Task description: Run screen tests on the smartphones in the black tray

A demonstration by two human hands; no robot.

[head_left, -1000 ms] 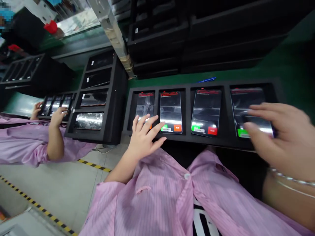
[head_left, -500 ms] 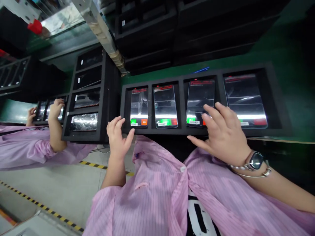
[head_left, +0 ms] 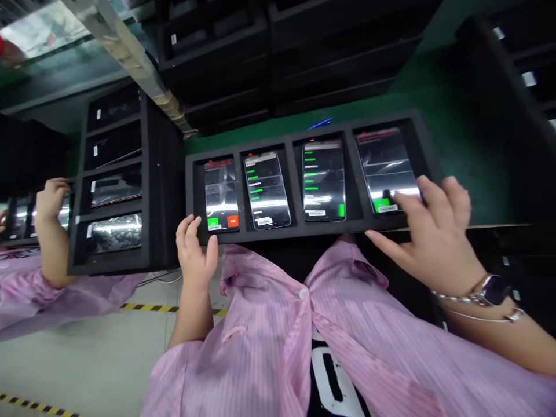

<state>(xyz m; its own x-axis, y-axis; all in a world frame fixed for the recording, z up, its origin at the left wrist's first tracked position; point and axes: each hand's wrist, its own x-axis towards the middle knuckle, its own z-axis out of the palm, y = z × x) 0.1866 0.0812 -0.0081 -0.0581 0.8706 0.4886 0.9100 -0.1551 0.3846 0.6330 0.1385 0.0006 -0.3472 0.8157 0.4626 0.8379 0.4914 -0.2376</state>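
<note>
In front of me lies a black foam tray (head_left: 241,234) with several smartphones in its compartments, screens lit. The leftmost smartphone (head_left: 221,191) shows a green and an orange button. Green lines of text fill the second smartphone (head_left: 267,188) and the third smartphone (head_left: 324,179). Over the lower edge of the rightmost smartphone (head_left: 386,165) is my right hand (head_left: 438,237), fingers spread, index finger at the screen by a green button; whether it touches I cannot tell. My left hand (head_left: 195,255) rests at the tray's left front corner, fingers apart, holding nothing.
A stack of black trays (head_left: 163,202) with phones stands at the left, beside another person's hand (head_left: 52,200). More black trays (head_left: 321,63) stand behind, and others (head_left: 499,75) at the right. A blue pen (head_left: 320,123) lies behind my tray, near a metal post (head_left: 125,52).
My right hand has moved from the third smartphone to the rightmost one. The second and third screens have switched to lists of green text. The camera view has shifted right.
</note>
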